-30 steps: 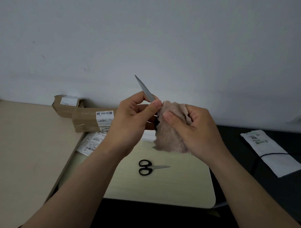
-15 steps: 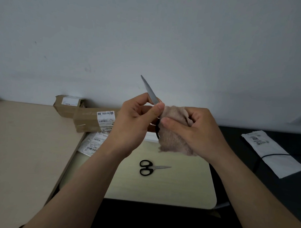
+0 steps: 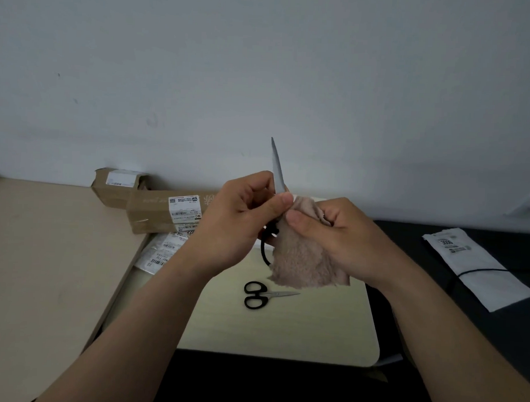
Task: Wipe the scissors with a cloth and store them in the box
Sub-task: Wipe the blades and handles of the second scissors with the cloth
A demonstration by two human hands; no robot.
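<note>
Above the table, near the box: left hand grip pinching the scissors, blade pointing up. Right hand grip pressed together on the cloth by the pivot. Best wiped from pivot to tip, fingers behind the edge.

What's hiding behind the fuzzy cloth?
Behind the cloth are the handles of the held scissors. Only a black loop shows at its left edge, and the blade sticks up above. The rest of the handles is covered.
</note>
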